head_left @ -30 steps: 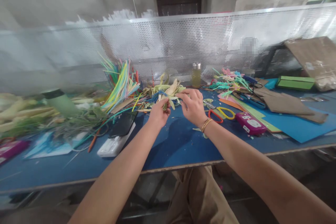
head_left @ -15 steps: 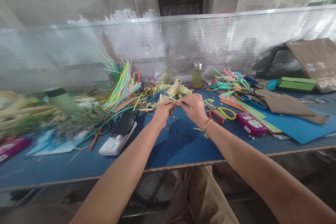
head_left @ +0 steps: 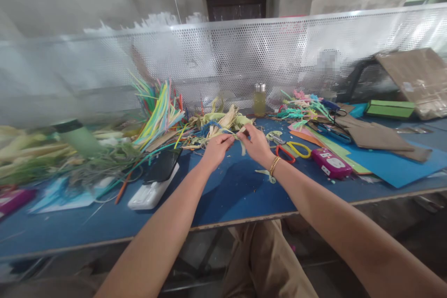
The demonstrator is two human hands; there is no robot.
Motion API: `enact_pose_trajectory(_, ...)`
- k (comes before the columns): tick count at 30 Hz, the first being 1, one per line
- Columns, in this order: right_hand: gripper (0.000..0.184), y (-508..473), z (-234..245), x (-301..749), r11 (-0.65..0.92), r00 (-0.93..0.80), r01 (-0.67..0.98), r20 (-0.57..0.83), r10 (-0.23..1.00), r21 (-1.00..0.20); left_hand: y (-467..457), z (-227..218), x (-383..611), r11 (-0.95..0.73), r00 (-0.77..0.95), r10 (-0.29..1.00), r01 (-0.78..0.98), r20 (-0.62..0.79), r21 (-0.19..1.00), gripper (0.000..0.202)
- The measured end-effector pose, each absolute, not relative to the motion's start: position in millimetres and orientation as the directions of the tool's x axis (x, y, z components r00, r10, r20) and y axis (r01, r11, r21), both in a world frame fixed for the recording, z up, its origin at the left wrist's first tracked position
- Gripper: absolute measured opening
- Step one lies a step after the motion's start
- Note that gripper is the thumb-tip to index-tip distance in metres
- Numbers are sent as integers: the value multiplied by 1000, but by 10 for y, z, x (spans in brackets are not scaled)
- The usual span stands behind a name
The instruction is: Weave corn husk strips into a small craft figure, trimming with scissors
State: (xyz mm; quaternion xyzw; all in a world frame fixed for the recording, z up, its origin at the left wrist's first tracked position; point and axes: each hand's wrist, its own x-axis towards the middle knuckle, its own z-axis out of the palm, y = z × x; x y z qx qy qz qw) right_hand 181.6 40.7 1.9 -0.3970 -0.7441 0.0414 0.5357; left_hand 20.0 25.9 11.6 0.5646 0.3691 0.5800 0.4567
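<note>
Both my hands meet over the blue table (head_left: 230, 195) in front of a heap of pale corn husks (head_left: 223, 121). My left hand (head_left: 214, 149) pinches one end of a thin husk strip (head_left: 236, 137). My right hand (head_left: 256, 144), with a gold bangle on the wrist, pinches the other end, and a short piece hangs down between them. Blue yarn lies tangled in the heap just behind my fingers.
Coloured paper strips (head_left: 159, 109) fan up at the left near a green bottle (head_left: 78, 137). A black phone on a white box (head_left: 155, 181) lies left of my arm. Red and yellow scissors (head_left: 291, 151), a pink case (head_left: 330, 163), a small jar (head_left: 259, 100) and brown paper (head_left: 373, 135) lie right.
My hands have drawn slightly apart along the husk strip and lifted a little off the heap. My left hand went from cupping a husk bundle to a fingertip pinch.
</note>
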Motion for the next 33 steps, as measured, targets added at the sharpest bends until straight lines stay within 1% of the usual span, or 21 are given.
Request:
enact_pose_trajectory(3, 16, 413, 9, 1806, 692, -148, 550, 761, 631, -467, 246, 139, 187, -394, 142, 911, 20, 388, 919, 16)
enact_pose_trajectory(6, 16, 409, 12, 1804, 703, -211, 493, 714, 668, -512, 225, 188, 165, -443, 157, 891, 93, 427, 891, 15)
enact_pose_trajectory(8, 14, 407, 14, 1803, 704, -231, 470, 695, 680, -532, 211, 226, 150, -480, 165, 874, 148, 457, 865, 18)
enact_pose_trajectory(11, 15, 407, 21, 1801, 708, -227, 471, 704, 673, -526, 208, 266, 128, -540, 179, 841, 223, 510, 812, 22)
enact_pose_trajectory(14, 18, 398, 31, 1794, 713, -187, 479, 734, 653, -512, 225, 266, 113, -549, 160, 836, 239, 525, 801, 19)
enact_pose_trajectory(16, 20, 388, 34, 1785, 706, -148, 479, 745, 650, -522, 233, 249, 117, -537, 123, 844, 229, 523, 812, 15)
enact_pose_trajectory(19, 22, 374, 29, 1767, 678, -62, 462, 741, 668, -572, 221, 215, 156, -502, 62, 864, 183, 500, 845, 5)
enact_pose_trajectory(22, 23, 356, 29, 1751, 660, 8, 453, 743, 669, -599, 192, 172, 224, -407, 38, 913, 24, 406, 913, 17)
enact_pose_trajectory(25, 21, 321, 43, 1733, 675, 1, 467, 764, 645, -571, 180, 124, 285, -319, 52, 944, -124, 327, 940, 26)
enact_pose_trajectory(28, 19, 280, 64, 1713, 695, -19, 465, 779, 627, -548, 192, 93, 309, -296, 45, 949, -203, 311, 933, 30)
enact_pose_trajectory(33, 24, 262, 64, 1689, 686, -6, 370, 736, 677, -627, 224, 95, 285, -294, -3, 953, -254, 303, 921, 27)
